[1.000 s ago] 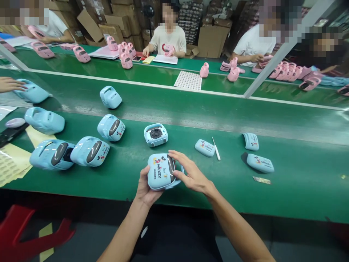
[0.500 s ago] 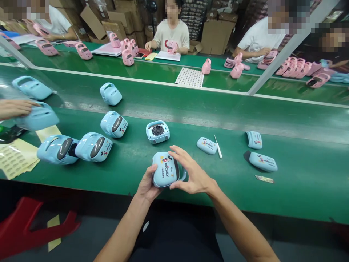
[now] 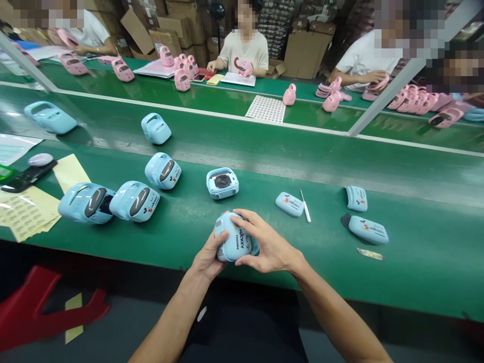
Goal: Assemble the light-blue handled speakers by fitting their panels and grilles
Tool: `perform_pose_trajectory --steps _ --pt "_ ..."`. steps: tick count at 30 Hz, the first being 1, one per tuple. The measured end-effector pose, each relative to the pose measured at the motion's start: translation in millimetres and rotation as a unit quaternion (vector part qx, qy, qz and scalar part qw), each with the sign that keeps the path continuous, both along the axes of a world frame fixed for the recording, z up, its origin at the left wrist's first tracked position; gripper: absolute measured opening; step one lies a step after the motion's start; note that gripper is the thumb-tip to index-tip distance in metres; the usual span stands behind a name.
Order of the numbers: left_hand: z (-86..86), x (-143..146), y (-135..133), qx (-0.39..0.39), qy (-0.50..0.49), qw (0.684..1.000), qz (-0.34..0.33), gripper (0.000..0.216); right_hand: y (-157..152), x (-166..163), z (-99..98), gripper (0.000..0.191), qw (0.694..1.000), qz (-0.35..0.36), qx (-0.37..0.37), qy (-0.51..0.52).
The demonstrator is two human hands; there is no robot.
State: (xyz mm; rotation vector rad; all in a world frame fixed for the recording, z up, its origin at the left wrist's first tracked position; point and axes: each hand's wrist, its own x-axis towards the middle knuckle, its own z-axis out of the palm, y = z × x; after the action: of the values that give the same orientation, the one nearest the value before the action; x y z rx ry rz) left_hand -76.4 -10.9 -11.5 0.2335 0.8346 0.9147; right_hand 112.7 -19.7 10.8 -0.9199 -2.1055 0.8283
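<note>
A light-blue Mickey-printed speaker (image 3: 231,244) is held between both hands, just above the near edge of the bench. My left hand (image 3: 210,252) grips its left side, thumb on the edge of the printed face. My right hand (image 3: 266,244) wraps the right side, fingers over the top and thumb low, covering part of the print. Just beyond lies an open speaker (image 3: 223,184) with its black cone exposed. To the right of my hands are a loose printed cover (image 3: 290,204) and a white-handled, thin-tipped tool (image 3: 306,210).
Finished-looking blue speakers (image 3: 135,201) stand at left, near sticker sheets (image 3: 28,212). Further right lie a curved printed panel (image 3: 356,198), another printed piece (image 3: 367,229) and a small strip (image 3: 369,253). Co-workers (image 3: 245,50) handle pink units beyond a metal frame (image 3: 227,115).
The held speaker has turned, showing more of its left side, and my right fingers cover more of the print. At far left, a co-worker's hand and the blue speaker it held have left view.
</note>
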Motion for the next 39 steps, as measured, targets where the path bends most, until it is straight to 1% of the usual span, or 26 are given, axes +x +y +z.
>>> perform_pose_trajectory --steps 3,6,9,14,20,24,29,35,39 --pt "0.4 -2 0 0.014 0.013 1.0 0.002 0.071 1 -2 -3.3 0.104 1.0 -0.01 0.015 0.011" --pt "2.5 -5 0 0.037 0.03 0.999 0.003 0.074 2 -3 -6.2 0.102 0.999 -0.018 0.029 0.02" --pt "6.4 -5 0 0.048 0.033 0.998 0.012 0.069 3 -4 -5.4 0.103 0.999 -0.022 0.033 0.018" --pt "12.1 -4 1 0.037 0.054 0.998 0.015 0.055 0 -4 -0.9 0.102 0.998 -0.032 0.052 0.01" --pt "13.4 -4 1 0.052 0.058 0.997 0.007 0.057 -1 -4 2.0 0.102 0.998 -0.029 0.054 0.002" --pt "14.4 -4 1 0.049 0.059 0.997 0.009 0.057 0 -3 3.8 0.103 0.999 -0.023 0.045 -0.009" --pt "15.3 -5 -1 0.059 0.069 0.996 0.008 0.063 0 -2 7.5 0.101 0.999 -0.028 0.04 -0.014" --pt "20.7 -5 -3 0.076 0.096 0.992 0.01 0.086 -1 0 14.2 0.097 0.999 -0.024 0.036 -0.032" --pt "26.4 -1 -6 0.07 0.129 0.989 0.02 0.08 0 0 15.7 0.096 0.998 -0.018 0.038 -0.039"
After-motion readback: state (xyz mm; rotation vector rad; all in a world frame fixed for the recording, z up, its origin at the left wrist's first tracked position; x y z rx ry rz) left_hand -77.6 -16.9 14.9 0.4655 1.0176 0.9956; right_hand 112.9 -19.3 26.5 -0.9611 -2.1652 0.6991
